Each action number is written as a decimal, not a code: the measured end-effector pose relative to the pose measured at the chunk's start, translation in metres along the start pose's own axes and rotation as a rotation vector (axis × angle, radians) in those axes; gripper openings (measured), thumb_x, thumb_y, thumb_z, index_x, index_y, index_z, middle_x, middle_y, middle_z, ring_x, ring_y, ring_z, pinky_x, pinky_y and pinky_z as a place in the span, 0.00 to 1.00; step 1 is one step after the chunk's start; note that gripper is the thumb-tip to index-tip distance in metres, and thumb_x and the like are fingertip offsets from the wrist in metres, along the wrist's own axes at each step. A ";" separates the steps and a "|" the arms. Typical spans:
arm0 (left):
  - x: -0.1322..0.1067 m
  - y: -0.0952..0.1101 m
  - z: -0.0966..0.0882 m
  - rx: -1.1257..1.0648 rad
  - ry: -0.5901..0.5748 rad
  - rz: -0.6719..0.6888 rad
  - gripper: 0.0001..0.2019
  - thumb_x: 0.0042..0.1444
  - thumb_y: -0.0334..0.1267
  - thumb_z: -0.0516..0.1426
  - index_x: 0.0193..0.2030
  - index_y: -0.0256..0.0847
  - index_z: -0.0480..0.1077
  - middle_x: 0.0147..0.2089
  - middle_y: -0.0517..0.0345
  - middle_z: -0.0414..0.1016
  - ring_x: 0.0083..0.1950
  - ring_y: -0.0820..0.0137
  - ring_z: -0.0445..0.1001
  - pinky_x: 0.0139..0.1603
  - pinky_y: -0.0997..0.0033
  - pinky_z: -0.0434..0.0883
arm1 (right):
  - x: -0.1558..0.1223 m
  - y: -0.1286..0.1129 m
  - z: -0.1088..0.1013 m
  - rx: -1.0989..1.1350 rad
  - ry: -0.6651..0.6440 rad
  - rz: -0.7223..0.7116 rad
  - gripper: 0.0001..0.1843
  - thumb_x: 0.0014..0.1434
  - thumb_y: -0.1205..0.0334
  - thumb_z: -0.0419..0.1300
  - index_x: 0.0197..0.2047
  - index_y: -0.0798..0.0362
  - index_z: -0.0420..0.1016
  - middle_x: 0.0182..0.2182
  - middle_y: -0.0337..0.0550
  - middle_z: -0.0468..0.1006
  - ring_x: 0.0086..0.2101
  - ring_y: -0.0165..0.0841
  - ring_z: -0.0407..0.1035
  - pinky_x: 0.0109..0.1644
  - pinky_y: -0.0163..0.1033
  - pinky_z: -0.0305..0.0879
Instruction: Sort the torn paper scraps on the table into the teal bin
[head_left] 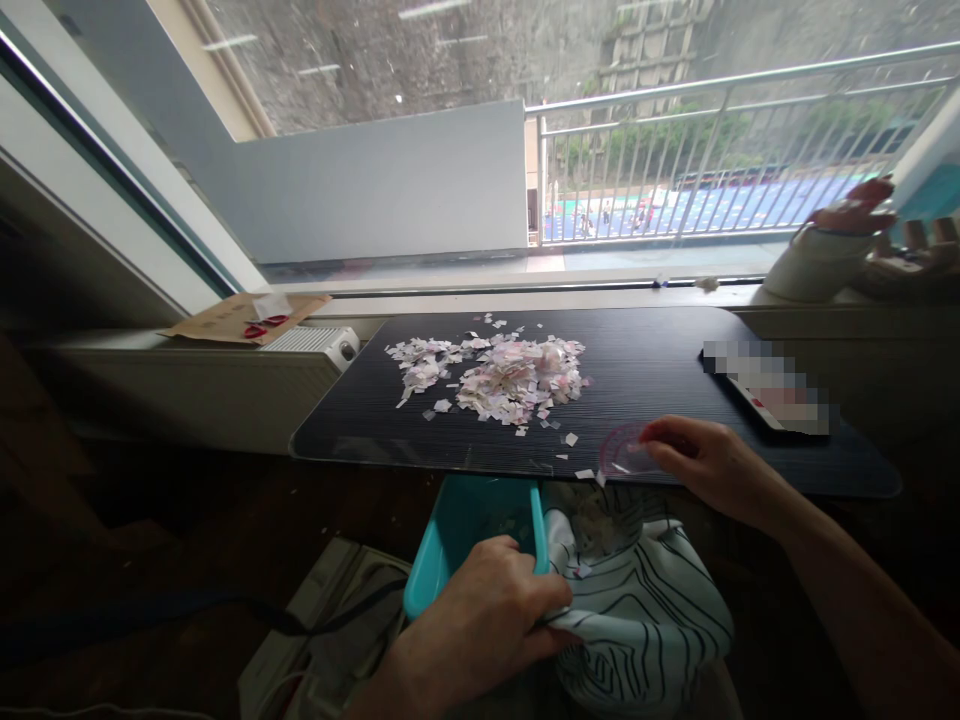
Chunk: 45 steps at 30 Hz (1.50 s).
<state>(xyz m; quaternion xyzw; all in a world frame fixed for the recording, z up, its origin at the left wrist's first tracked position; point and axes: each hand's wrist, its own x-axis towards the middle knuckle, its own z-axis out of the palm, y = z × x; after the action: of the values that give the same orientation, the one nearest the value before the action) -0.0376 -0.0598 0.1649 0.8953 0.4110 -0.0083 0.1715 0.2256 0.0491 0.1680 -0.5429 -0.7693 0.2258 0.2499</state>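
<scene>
A heap of small white and pink paper scraps point(504, 375) lies on a black table top point(375, 420). My left hand point(480, 620) is closed around the rim of a teal plastic tray point(457, 520) held below the table's front edge, against a white cloth with black lines point(645, 610). My right hand point(712, 462) rests at the table's front edge, fingers pinched on a clear pink protractor point(626, 450). A few loose scraps point(577, 470) lie beside it and on the cloth.
A blurred flat object point(772, 390) lies at the table's right. Another person's hand and white sleeve point(832, 245) rest on the window sill at far right. A cardboard piece point(244, 317) and a white box point(315, 342) sit at left. Cables lie below.
</scene>
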 end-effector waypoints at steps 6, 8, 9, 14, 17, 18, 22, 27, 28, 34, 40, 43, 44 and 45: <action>0.000 -0.003 0.000 0.008 0.002 0.014 0.10 0.59 0.47 0.57 0.35 0.43 0.70 0.27 0.61 0.70 0.30 0.68 0.70 0.35 0.71 0.62 | 0.013 -0.007 0.007 0.030 0.087 -0.019 0.12 0.55 0.55 0.55 0.35 0.51 0.77 0.26 0.39 0.79 0.26 0.32 0.70 0.30 0.34 0.64; 0.000 -0.003 0.000 0.016 -0.005 0.017 0.10 0.59 0.47 0.57 0.35 0.43 0.70 0.27 0.61 0.70 0.30 0.68 0.70 0.36 0.71 0.63 | 0.024 -0.008 0.014 0.033 0.120 -0.039 0.13 0.56 0.54 0.55 0.36 0.52 0.77 0.27 0.40 0.79 0.27 0.32 0.71 0.32 0.35 0.65; 0.000 -0.003 -0.001 0.021 -0.006 0.012 0.10 0.59 0.47 0.57 0.35 0.43 0.70 0.27 0.61 0.70 0.30 0.68 0.70 0.36 0.71 0.63 | 0.029 -0.007 0.017 0.033 0.122 -0.050 0.14 0.56 0.54 0.55 0.36 0.52 0.77 0.27 0.41 0.80 0.28 0.32 0.71 0.32 0.35 0.65; 0.000 -0.001 0.000 0.019 -0.005 -0.012 0.11 0.60 0.48 0.56 0.34 0.42 0.70 0.26 0.61 0.70 0.29 0.69 0.69 0.36 0.71 0.63 | 0.035 -0.003 0.017 -0.040 0.106 -0.032 0.13 0.55 0.55 0.55 0.34 0.52 0.77 0.25 0.39 0.78 0.25 0.31 0.69 0.30 0.36 0.63; 0.000 -0.001 0.000 0.004 -0.010 -0.011 0.10 0.59 0.46 0.57 0.34 0.43 0.70 0.27 0.61 0.70 0.29 0.69 0.69 0.36 0.71 0.63 | 0.031 -0.002 0.013 -0.086 0.145 0.013 0.13 0.54 0.54 0.55 0.34 0.52 0.77 0.24 0.39 0.77 0.25 0.32 0.69 0.30 0.36 0.62; 0.001 -0.001 0.000 -0.001 -0.011 -0.011 0.09 0.59 0.46 0.58 0.34 0.43 0.70 0.27 0.61 0.71 0.29 0.69 0.69 0.36 0.71 0.63 | 0.031 -0.003 0.013 -0.070 0.151 0.014 0.13 0.55 0.54 0.55 0.34 0.52 0.77 0.25 0.39 0.78 0.26 0.32 0.69 0.31 0.36 0.62; 0.001 -0.002 0.000 0.003 -0.010 -0.012 0.10 0.59 0.46 0.57 0.34 0.43 0.70 0.27 0.61 0.71 0.30 0.68 0.70 0.37 0.70 0.64 | 0.031 -0.008 0.016 0.055 0.063 -0.019 0.15 0.56 0.52 0.54 0.35 0.53 0.77 0.26 0.40 0.78 0.27 0.31 0.69 0.32 0.36 0.63; 0.000 -0.002 0.001 0.014 0.001 -0.010 0.11 0.59 0.48 0.56 0.34 0.43 0.70 0.27 0.61 0.71 0.29 0.68 0.69 0.36 0.70 0.63 | 0.030 -0.007 0.013 0.011 0.073 0.019 0.13 0.55 0.53 0.55 0.34 0.52 0.77 0.24 0.38 0.76 0.26 0.30 0.67 0.30 0.36 0.61; 0.000 -0.002 0.001 0.013 0.004 -0.010 0.11 0.59 0.48 0.56 0.34 0.43 0.70 0.27 0.61 0.71 0.29 0.68 0.69 0.36 0.70 0.63 | 0.030 -0.006 0.013 0.017 0.079 0.027 0.13 0.55 0.53 0.56 0.34 0.52 0.77 0.24 0.38 0.76 0.25 0.30 0.67 0.30 0.35 0.61; 0.000 -0.004 0.001 0.019 -0.004 -0.008 0.09 0.58 0.47 0.58 0.34 0.44 0.70 0.27 0.62 0.70 0.30 0.68 0.69 0.35 0.70 0.62 | 0.028 -0.005 0.014 0.074 0.051 0.003 0.14 0.55 0.52 0.55 0.34 0.53 0.77 0.26 0.39 0.77 0.27 0.31 0.68 0.32 0.35 0.62; 0.000 -0.003 0.001 0.021 0.019 0.001 0.10 0.58 0.47 0.58 0.33 0.44 0.69 0.26 0.63 0.70 0.28 0.68 0.68 0.34 0.70 0.61 | 0.029 -0.006 0.014 0.065 0.064 0.009 0.14 0.54 0.52 0.55 0.34 0.52 0.77 0.23 0.38 0.76 0.25 0.30 0.66 0.29 0.35 0.61; 0.000 -0.003 0.002 0.023 0.020 0.008 0.09 0.57 0.46 0.59 0.33 0.43 0.69 0.26 0.63 0.70 0.29 0.69 0.69 0.36 0.70 0.62 | 0.035 -0.007 0.019 0.065 0.061 -0.012 0.13 0.55 0.53 0.55 0.34 0.52 0.76 0.25 0.38 0.77 0.26 0.31 0.68 0.31 0.35 0.62; 0.000 -0.003 0.003 0.022 0.022 0.010 0.10 0.57 0.46 0.59 0.33 0.43 0.69 0.26 0.63 0.70 0.29 0.69 0.69 0.36 0.70 0.62 | 0.037 -0.007 0.021 0.045 0.058 -0.021 0.13 0.55 0.53 0.55 0.34 0.52 0.76 0.26 0.38 0.77 0.27 0.31 0.68 0.32 0.35 0.62; 0.000 -0.003 0.003 0.023 0.024 0.011 0.10 0.58 0.47 0.58 0.33 0.43 0.69 0.26 0.62 0.70 0.28 0.69 0.69 0.36 0.70 0.62 | 0.038 -0.007 0.022 0.016 0.061 -0.026 0.13 0.55 0.54 0.55 0.35 0.51 0.76 0.26 0.38 0.77 0.27 0.31 0.68 0.32 0.35 0.62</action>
<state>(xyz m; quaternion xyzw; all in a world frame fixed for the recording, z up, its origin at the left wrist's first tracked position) -0.0397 -0.0589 0.1610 0.8994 0.4081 -0.0012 0.1563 0.1953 0.0813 0.1606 -0.5374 -0.7664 0.2120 0.2807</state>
